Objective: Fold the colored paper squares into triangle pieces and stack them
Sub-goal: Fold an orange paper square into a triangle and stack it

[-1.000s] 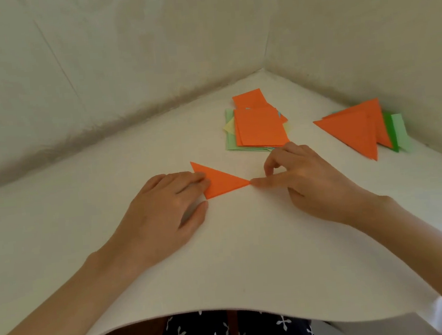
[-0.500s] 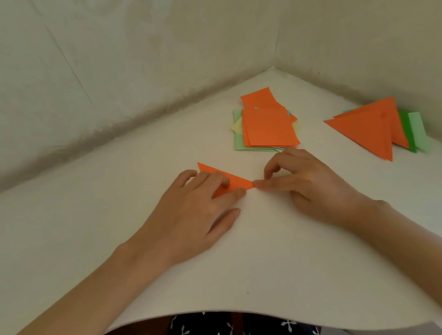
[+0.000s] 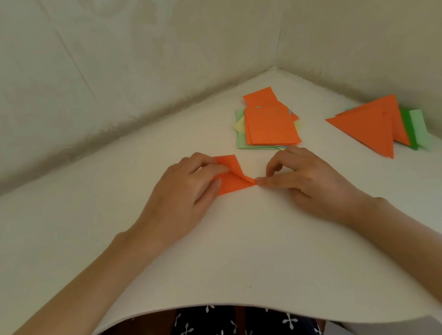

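Observation:
A small orange paper piece (image 3: 231,178) lies on the white table (image 3: 249,245) between my hands, partly folded with its upper flap lifted. My left hand (image 3: 187,195) pinches that flap with thumb and fingers and covers the piece's left side. My right hand (image 3: 302,181) presses its index fingertip on the paper's right tip, the other fingers curled. A pile of unfolded squares (image 3: 269,124), orange on top with green and yellow beneath, sits behind the hands. A stack of folded triangles (image 3: 367,129), orange over green, lies at the right.
Two pale walls meet in a corner (image 3: 276,66) behind the table. The table's curved front edge (image 3: 254,303) is near my body, with dark patterned cloth (image 3: 230,334) showing below it.
My left hand slid right over the orange triangle, then lifted its upper flap over toward the right tip. My right hand kept its fingertip on that tip.

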